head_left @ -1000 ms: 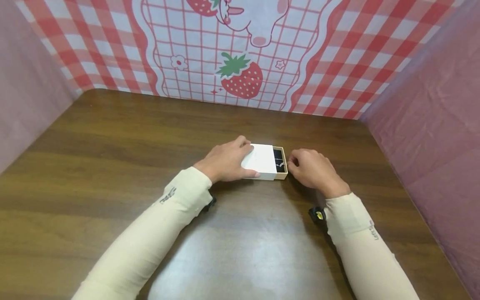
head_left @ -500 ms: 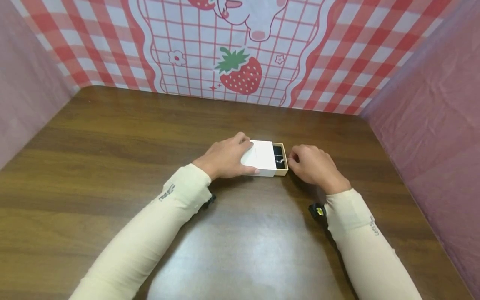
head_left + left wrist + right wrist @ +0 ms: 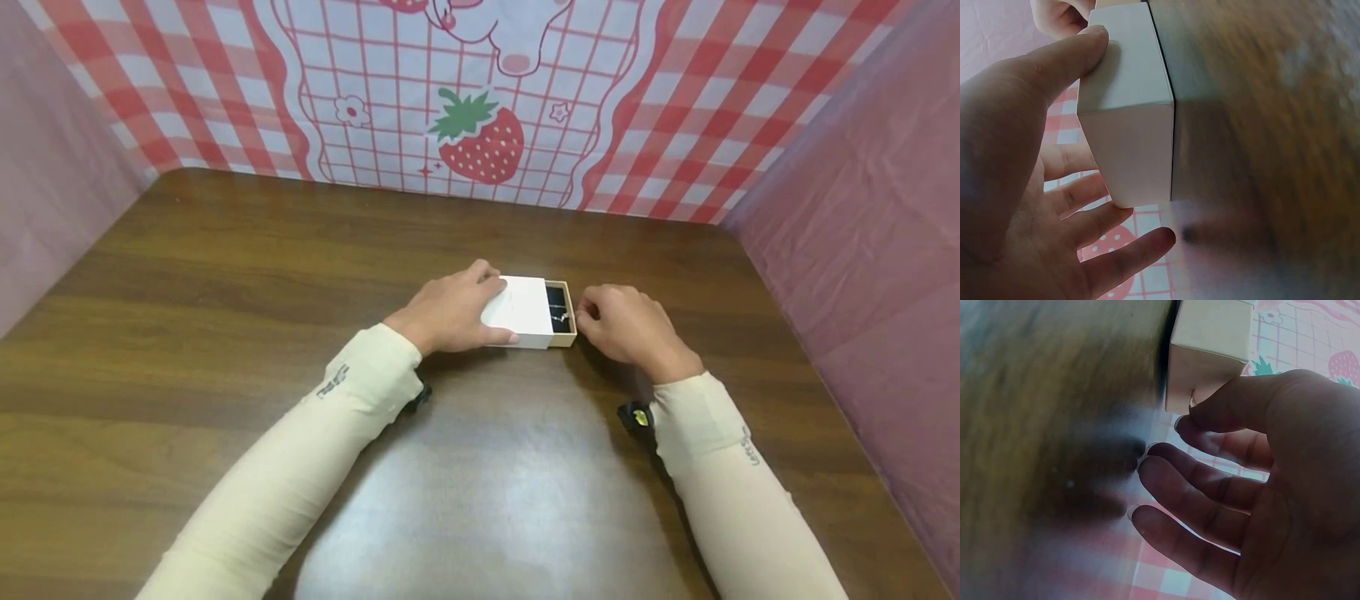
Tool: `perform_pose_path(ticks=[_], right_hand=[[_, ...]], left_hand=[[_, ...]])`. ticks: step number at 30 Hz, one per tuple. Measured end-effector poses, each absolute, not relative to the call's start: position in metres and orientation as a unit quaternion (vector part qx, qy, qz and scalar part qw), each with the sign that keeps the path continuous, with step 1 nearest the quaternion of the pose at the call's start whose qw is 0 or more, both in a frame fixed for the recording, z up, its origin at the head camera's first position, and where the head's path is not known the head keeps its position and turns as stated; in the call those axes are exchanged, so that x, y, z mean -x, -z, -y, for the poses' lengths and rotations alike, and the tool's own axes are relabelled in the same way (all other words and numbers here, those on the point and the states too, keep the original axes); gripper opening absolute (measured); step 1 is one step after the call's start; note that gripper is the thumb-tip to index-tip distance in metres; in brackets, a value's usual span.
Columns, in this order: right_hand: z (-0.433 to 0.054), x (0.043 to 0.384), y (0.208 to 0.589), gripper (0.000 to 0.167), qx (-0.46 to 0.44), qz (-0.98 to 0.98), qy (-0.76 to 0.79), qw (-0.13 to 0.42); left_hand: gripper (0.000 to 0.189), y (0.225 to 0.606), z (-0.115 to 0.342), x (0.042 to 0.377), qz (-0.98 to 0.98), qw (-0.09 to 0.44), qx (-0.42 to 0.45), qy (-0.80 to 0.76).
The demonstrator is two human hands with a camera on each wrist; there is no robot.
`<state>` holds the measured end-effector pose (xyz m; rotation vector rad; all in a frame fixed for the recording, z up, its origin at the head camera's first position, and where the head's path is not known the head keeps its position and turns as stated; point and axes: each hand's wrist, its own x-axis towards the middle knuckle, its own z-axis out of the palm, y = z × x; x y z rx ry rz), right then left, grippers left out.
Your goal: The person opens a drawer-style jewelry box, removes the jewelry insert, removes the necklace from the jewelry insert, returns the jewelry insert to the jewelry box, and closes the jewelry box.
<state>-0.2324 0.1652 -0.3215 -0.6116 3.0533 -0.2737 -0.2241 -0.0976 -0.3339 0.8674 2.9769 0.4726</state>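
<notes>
A slim white box cover [image 3: 522, 312] lies flat on the worktop [image 3: 480, 492], a little right of the middle, between the person's 2 hands. From its right end a tan inner tray [image 3: 564, 340] sticks partly out, showing a black lining [image 3: 556, 298] with a fine silvery chain [image 3: 561, 317] across it. The left hand [image 3: 452, 313] is spread wide over the cover's left end and holds it, thumb against the near side and fingers reaching to the far side. The right hand [image 3: 628, 327] is narrow at the tray's end: thumb and forefinger pinch a small, thin pull tab [image 3: 1192, 397] there, while the other 3 fingers curve loosely beside the wood. Both arms wear cream sleeves [image 3: 277, 475]. Behind the brown wood-grain surface hangs a red-and-white checked cloth [image 3: 690, 108] printed with a strawberry [image 3: 482, 142]; pink fabric [image 3: 862, 250] covers each side.
</notes>
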Motion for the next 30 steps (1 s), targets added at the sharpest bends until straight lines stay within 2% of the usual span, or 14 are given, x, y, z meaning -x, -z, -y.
perform_pose_path(ticks=[9, 30], right_hand=[[-0.1667, 0.2327, 0.3214, 0.013, 0.2, -0.976, 0.085, 0.0], [-0.1668, 0.2322, 0.3209, 0.018, 0.171, -0.98, 0.1, 0.02]], left_hand=[[0.077, 0.3336, 0.0969, 0.2249, -0.95, 0.002, -0.275, -0.151], [0.079, 0.3339, 0.0972, 0.2233, -0.95, 0.0, -0.277, -0.146]])
